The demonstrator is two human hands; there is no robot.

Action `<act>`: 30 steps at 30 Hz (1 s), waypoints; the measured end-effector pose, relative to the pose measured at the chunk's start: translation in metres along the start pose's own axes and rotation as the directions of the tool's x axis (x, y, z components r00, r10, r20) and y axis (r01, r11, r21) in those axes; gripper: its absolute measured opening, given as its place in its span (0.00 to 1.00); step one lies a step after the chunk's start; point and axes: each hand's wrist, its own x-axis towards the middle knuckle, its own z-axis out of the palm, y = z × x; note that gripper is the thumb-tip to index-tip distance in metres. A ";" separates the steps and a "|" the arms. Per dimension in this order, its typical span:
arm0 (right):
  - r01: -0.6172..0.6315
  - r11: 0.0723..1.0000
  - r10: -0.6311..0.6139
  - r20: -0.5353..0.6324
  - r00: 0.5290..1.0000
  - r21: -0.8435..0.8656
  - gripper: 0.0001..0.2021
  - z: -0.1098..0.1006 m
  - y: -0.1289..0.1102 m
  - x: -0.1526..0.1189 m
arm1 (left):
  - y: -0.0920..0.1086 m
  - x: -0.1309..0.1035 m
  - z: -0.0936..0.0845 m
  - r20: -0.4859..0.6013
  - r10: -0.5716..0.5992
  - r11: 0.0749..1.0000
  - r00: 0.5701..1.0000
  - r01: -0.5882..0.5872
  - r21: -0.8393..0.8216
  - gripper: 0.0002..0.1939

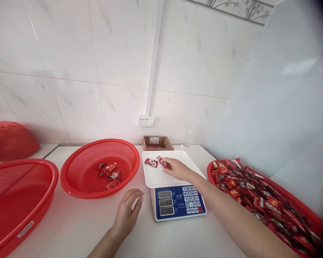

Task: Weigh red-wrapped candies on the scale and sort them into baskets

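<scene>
My right hand point(179, 170) reaches over the white tray point(156, 180) of a digital scale point(179, 202), its fingers closed on a small red wrapped packet point(167, 165). Another red packet point(151, 162) lies flat on the tray just left of those fingers, and a bit of red wrapper shows behind them. Beside the scale, my left hand point(128, 211) hovers above the table with fingers curved and the thumb apart, holding nothing. Several red packets point(115, 175) lie in the round red mesh basket point(70, 179) at left of the scale.
A second red basket point(40, 200) stands at the near left. On the right, a large red basket point(210, 168) is heaped with red packets. Behind the scale sit a small cardboard box point(154, 140) and a clear container point(187, 139). A red bag point(12, 139) rests at far left.
</scene>
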 end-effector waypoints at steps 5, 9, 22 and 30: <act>-0.008 0.997 0.013 0.064 0.998 -0.077 0.26 0.024 -0.011 0.025 | 0.002 0.001 -0.001 -0.010 0.026 1.000 1.000 -0.026 -0.015 0.10; -0.019 0.990 0.042 0.165 0.985 -0.143 0.28 0.037 -0.010 0.034 | 0.001 0.002 -0.001 -0.016 0.030 1.000 0.999 -0.030 -0.006 0.10; -0.272 0.949 0.243 -0.181 0.953 -0.161 0.24 -0.076 0.084 -0.044 | -0.004 0.002 0.002 -0.004 0.039 0.999 0.999 -0.039 0.014 0.11; -0.561 0.755 0.583 -0.044 0.811 -0.340 0.29 -0.110 0.148 -0.154 | -0.015 0.000 0.011 0.018 0.025 0.999 1.000 -0.026 0.021 0.13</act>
